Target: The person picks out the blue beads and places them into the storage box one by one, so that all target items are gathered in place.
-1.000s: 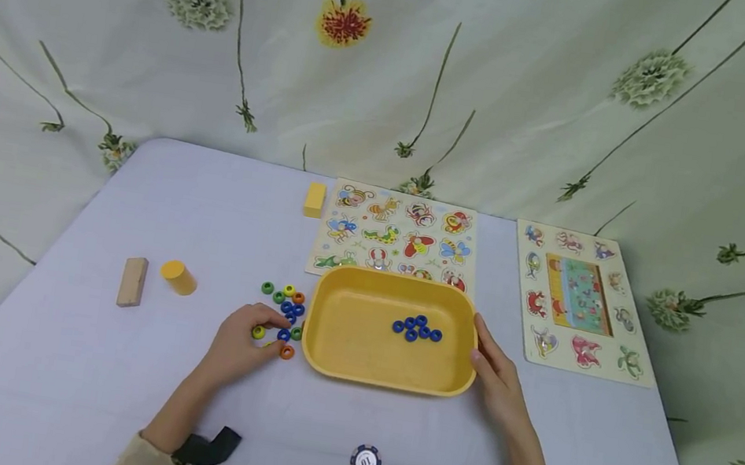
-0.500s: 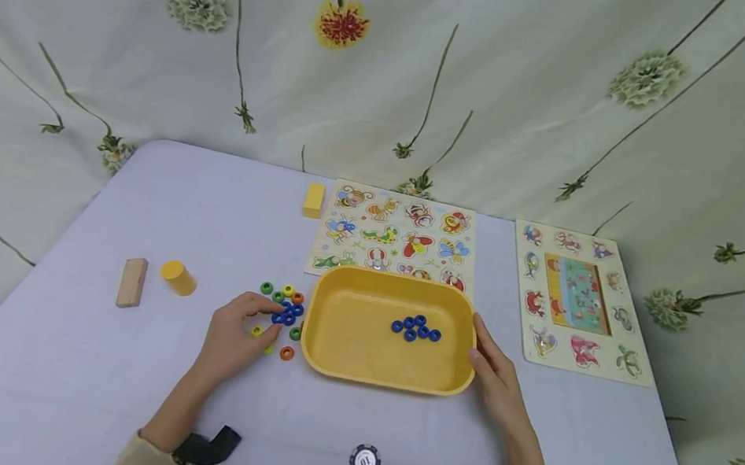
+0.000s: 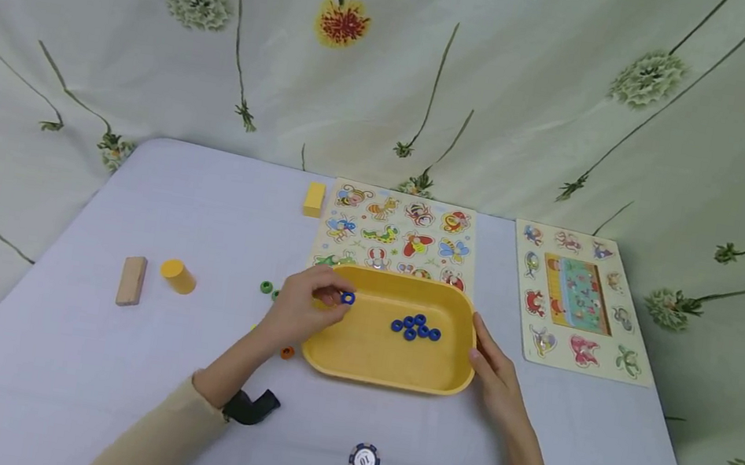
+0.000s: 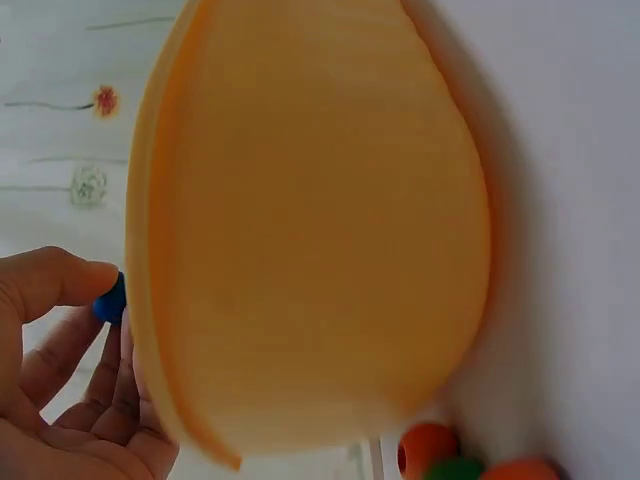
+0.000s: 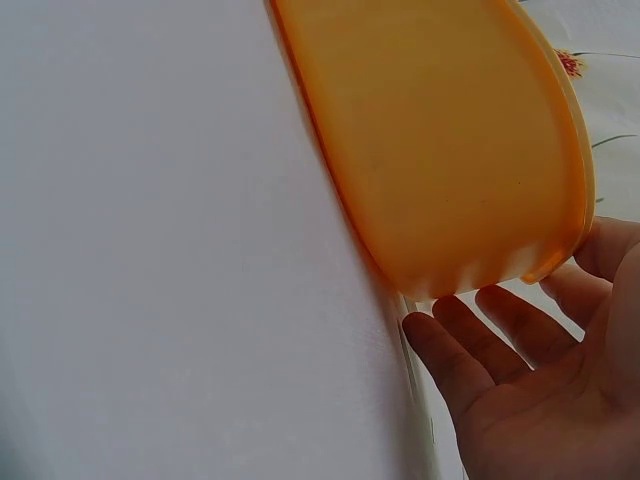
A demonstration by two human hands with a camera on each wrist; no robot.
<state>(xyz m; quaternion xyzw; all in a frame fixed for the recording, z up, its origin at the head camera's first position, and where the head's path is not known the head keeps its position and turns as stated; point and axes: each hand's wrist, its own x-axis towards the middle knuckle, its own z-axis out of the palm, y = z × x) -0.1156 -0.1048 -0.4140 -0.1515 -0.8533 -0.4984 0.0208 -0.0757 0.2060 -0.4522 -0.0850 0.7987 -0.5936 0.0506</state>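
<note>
Over the left end of the yellow tray (image 3: 353, 369), my left hand (image 3: 301, 306) pinches a blue bead (image 3: 348, 298) between thumb and fingers. In the left wrist view that blue bead (image 4: 110, 300) shows beside the tray's rim (image 4: 140, 250). My right hand (image 3: 502, 382) holds the tray's right end, thumb at the rim and fingers against the outer wall, as the right wrist view also shows. Several blue beads (image 3: 418, 326) lie inside the tray, right of its middle. Green beads (image 3: 266, 287) and an orange bead (image 3: 287, 352) lie on the table left of the tray, partly hidden by my left hand.
At the left stand a wooden block (image 3: 132, 281) and a yellow cylinder (image 3: 178, 277). A yellow block (image 3: 314, 200) and an insect puzzle board (image 3: 402, 225) are behind the tray. A sea-animal puzzle board (image 3: 570, 356) lies right. A poker chip (image 3: 365, 461) is in front.
My left hand has gathered a blue bead from the loose beads and carried it right, over the tray's left end. The right hand and the tray have stayed put.
</note>
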